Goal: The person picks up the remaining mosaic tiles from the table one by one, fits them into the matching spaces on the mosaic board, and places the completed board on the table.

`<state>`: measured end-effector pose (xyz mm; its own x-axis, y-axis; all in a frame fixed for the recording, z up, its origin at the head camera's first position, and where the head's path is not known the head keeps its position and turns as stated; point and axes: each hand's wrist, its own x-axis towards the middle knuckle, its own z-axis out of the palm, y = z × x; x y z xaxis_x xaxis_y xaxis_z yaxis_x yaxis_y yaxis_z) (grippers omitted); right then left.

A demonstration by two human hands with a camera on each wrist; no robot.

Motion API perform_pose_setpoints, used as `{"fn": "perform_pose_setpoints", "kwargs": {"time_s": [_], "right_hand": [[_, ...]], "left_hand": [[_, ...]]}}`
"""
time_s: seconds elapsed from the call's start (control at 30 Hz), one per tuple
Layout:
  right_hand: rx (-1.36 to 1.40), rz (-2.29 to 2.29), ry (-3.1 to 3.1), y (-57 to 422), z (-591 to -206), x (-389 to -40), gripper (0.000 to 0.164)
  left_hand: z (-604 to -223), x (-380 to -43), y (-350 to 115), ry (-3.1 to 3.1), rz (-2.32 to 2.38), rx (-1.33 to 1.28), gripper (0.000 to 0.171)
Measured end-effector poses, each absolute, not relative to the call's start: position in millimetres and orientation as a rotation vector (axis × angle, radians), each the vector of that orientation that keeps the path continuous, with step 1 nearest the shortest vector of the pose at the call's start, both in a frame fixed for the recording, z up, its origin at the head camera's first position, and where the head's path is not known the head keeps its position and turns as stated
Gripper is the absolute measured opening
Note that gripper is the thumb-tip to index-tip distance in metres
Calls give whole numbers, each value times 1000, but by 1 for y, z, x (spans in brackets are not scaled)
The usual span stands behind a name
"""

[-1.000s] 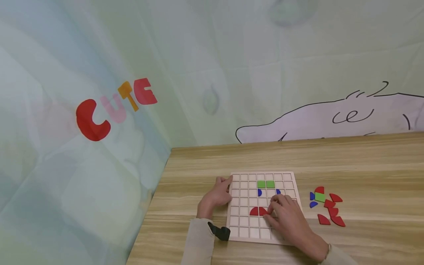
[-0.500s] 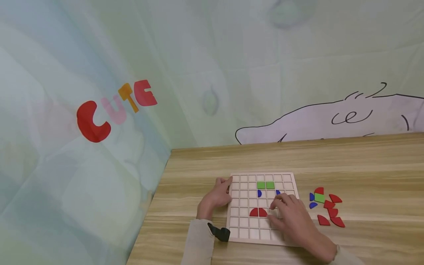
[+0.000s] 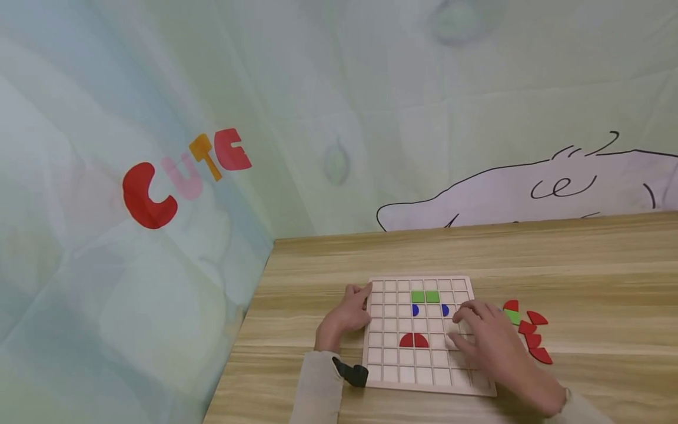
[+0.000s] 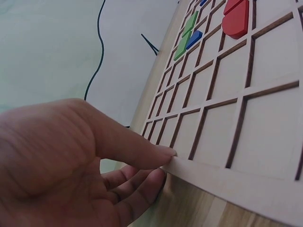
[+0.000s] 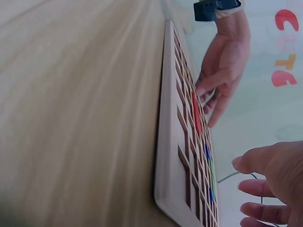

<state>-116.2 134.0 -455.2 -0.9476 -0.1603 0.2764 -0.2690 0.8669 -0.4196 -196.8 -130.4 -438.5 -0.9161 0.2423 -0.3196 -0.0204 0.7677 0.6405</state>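
L hand (image 3: 346,312) grips the L edge of the grid board (image 3: 389,355): thumb on top of the rim, remaining fingers bent below it per L wrist view. R hand (image 3: 489,338) is over the R side of the board, fingers relaxed & slightly bent, thumb parted from them, nothing held; R wrist view shows its fingertips apart from the board surface. Board lies flat on the wood-grain counter (image 3: 609,282), btw. the hands & extending under the R one. Pcs. seated in cells: two green squares (image 3: 418,297), side by side, 2nd row from far edge; two blue half-discs (image 3: 445,310), next row nearer, w/ one bare cell btw. them; two red quarter-discs (image 3: 406,340), adj., straight sides together, forming a half-round, lower down. Loose pcs. on counter just R of board, partly hidden by R hand: several red pieces (image 3: 537,318), incl. some overlapping or touching, plus a green piece (image 3: 514,318). Black wrist device (image 3: 351,372) at L wrist; light sleeves (image 3: 318,383) on both arms. Beyond counter: pale printed backdrop (image 3: 318,106) w/ coloured lettering (image 3: 150,196) "CUTE" at L & a black-outlined figure (image 3: 492,200) at R.
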Motion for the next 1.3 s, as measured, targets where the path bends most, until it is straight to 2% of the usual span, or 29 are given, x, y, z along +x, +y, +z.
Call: {"fn": "perform_pose_setpoints", "kwargs": {"time_s": [0.6, 1.3], "right_hand": [[333, 628, -2528, 188, -466, -127, 27], [-15, 674, -2774, 216, -474, -138, 40]], "left_hand": [[-441, -197, -131, 2583, 923, 178, 76], [-442, -197, -131, 2581, 943, 178, 75]]}}
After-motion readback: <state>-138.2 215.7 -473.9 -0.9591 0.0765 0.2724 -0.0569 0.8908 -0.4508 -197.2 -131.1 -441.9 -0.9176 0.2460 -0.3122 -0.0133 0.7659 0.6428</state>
